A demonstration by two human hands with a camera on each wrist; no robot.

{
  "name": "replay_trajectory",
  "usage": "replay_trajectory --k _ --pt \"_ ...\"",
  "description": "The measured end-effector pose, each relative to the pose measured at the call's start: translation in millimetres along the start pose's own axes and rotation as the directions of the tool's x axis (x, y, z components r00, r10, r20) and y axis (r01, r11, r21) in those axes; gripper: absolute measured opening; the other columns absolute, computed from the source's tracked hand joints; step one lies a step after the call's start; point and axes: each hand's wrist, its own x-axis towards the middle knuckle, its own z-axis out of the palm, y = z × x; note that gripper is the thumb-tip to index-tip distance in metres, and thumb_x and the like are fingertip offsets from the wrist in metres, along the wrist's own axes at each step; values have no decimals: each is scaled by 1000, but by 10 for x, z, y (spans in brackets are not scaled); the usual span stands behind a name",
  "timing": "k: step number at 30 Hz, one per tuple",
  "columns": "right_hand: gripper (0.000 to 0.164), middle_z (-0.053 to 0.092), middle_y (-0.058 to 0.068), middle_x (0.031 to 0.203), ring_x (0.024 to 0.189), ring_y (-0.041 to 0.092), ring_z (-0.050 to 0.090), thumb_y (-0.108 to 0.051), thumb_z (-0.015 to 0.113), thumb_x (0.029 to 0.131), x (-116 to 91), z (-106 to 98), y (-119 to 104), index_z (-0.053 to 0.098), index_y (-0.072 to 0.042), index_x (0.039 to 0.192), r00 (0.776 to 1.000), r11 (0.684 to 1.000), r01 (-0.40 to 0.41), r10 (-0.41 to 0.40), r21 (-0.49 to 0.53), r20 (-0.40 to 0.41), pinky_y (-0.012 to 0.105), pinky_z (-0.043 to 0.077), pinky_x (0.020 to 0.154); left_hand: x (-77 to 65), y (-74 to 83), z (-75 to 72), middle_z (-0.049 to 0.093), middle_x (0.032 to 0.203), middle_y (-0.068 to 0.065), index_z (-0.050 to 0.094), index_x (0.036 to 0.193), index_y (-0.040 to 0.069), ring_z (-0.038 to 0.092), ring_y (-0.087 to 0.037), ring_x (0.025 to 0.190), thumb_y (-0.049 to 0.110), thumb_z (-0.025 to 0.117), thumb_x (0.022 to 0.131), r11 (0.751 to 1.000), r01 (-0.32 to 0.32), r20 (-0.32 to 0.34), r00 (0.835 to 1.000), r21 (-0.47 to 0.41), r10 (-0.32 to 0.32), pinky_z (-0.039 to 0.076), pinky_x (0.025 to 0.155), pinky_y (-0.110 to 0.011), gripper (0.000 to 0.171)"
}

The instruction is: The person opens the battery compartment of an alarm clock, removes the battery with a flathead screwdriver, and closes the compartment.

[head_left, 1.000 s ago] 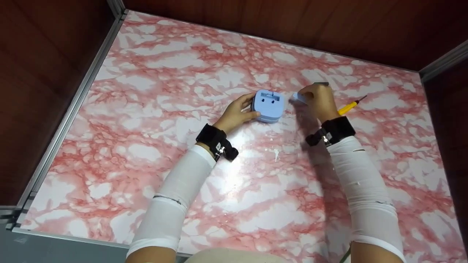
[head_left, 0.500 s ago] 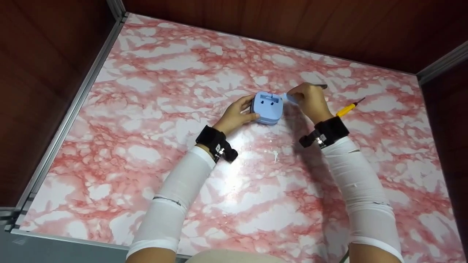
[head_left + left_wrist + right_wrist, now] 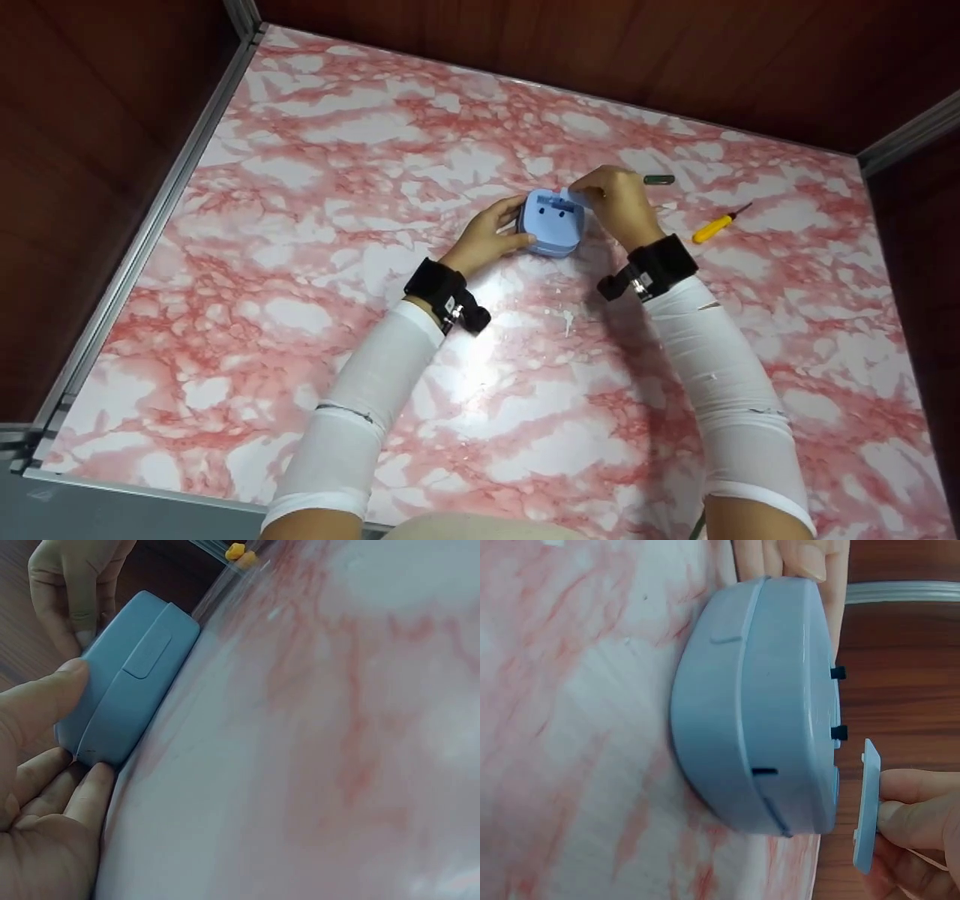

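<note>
A light blue rounded-square plastic case (image 3: 553, 231) lies on the table, with a rectangular recess in its top face. Two small black pegs (image 3: 839, 733) stick up from that face. My left hand (image 3: 486, 236) grips the case at its left side, thumb near the front corner and fingers round the far side. Pinched between thumb and fingers of my right hand (image 3: 619, 201) is a thin light blue cover plate (image 3: 867, 806) with small tabs. In the right wrist view the plate stands just off the case's top face, a gap between them.
To the right lies a screwdriver (image 3: 712, 227) with a yellow handle, its shaft pointing away. A small dark green cylindrical object (image 3: 660, 180) lies just beyond my right hand. Dark wood-look walls (image 3: 570, 67) border the red-and-white marbled table (image 3: 315, 187).
My right hand has moved left with the cover plate, from beside the case to over its far right corner. The left hand and case have stayed nearly still.
</note>
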Motion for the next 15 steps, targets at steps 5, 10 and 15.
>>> replay_trajectory --k 5,10,15 --pt "20 73 18 100 97 32 68 10 63 95 28 12 -19 80 1 100 1000 1000 5 -5 3 2 43 56 86 1 -6 0 46 155 -11 42 154 10 45 -20 141 2 76 90 1000 14 3 1000 -22 -14 54 94 -28 73" --pt "18 74 18 98 94 32 69 8 65 94 50 26 -39 80 0 99 999 999 42 -42 9 -12 44 56 83 4 -12 -6 46 155 -13 41 154 8 46 -23 140 1 75 90 999 2 7 1000 -38 -2 54 96 -29 73" --pt "17 74 19 98 93 32 70 8 66 94 62 66 -68 81 0 98 997 997 73 -72 16 -23 44 57 82 1 -13 -11 46 155 -12 41 155 8 45 -21 141 2 76 90 999 5 8 1000 -34 -5 53 96 -28 73"
